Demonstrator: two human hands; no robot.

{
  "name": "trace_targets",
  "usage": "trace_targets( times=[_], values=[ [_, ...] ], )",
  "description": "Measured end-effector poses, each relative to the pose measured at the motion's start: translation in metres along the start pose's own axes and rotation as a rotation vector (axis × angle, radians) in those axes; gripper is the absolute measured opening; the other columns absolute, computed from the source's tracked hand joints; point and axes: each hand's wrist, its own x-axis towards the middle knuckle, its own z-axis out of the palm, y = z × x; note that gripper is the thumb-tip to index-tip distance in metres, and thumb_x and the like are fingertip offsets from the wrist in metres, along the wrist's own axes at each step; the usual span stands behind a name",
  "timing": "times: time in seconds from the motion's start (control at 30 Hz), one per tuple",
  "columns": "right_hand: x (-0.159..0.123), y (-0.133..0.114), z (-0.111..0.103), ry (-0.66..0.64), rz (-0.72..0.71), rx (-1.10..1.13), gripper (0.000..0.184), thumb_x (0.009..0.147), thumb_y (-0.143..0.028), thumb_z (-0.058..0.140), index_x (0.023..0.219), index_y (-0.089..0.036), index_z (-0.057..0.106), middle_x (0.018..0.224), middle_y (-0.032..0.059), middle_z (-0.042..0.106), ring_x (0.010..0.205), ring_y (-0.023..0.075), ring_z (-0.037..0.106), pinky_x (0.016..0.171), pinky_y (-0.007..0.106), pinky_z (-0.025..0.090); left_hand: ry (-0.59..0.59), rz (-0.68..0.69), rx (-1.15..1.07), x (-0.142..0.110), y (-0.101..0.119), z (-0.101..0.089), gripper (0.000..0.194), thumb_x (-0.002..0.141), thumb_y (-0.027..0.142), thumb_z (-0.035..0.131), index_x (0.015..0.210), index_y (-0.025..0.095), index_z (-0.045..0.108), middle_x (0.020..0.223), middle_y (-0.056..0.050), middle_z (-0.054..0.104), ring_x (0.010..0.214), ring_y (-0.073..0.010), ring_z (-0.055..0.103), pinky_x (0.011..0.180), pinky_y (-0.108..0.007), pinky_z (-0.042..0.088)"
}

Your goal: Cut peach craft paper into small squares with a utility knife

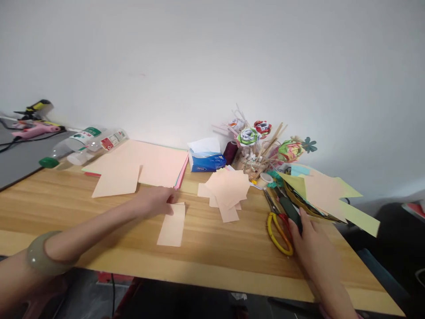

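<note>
The small pale-peach paper rectangle (171, 228) is over the pale wooden counter (215, 261), stretching lengthwise nearward from the fingers of the left hand (154, 201); these, the nearer, pinch its far left corner. Well rightward, the fingers of the right hand (312, 239) close around a dark-green-handled tool (289, 210) pointing away and leftward, yellow-and-red-handled metal scissors (272, 228) just left of them.

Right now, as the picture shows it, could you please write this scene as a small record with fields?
left hand: thumb at the top of a peach paper slip; grip unclear
right hand: at a dark green tool handle; grip unclear
scissors: beside that handle, yellow and red grips
paper pile: overlapping peach pieces, between the hands, farther back
tissue pack: behind the pile
flowers: standing among sticks, near the wall
bottles: lying, far left
</note>
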Motion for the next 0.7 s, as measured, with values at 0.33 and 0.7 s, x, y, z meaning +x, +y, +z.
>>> trace_targets(
  times=[0.33, 0.7],
  values=[
    [0.009, -0.003, 0.019, 0.095, -0.168, -0.069, 0.043, 0.093, -0.034, 0.033, 0.126, -0.010, 0.045, 0.102, 0.0159, 0.063, 0.086, 0.0254, 0.062, 0.067, 0.034, 0.046, 0.313, 0.099, -0.417, 0.071, 0.051, 0.020, 0.042, 0.079, 0.042, 0.053, 0.109, 0.013, 0.046, 0.099, -0.010, 0.064, 0.083, -0.0209, 0.063, 0.071, -0.031, 0.048],
    [0.009, 0.001, 0.021, 0.188, -0.346, -0.134, 0.045, 0.092, -0.037, 0.030, 0.118, -0.007, 0.053, 0.098, 0.0195, 0.059, 0.085, 0.0280, 0.055, 0.073, 0.041, 0.044, 0.668, -0.037, 0.105, -0.029, -0.080, -0.017, 0.067, 0.074, 0.055, 0.052, 0.126, 0.014, 0.040, 0.131, -0.017, 0.046, 0.125, -0.0323, 0.038, 0.103, -0.046, 0.031]
  ],
)
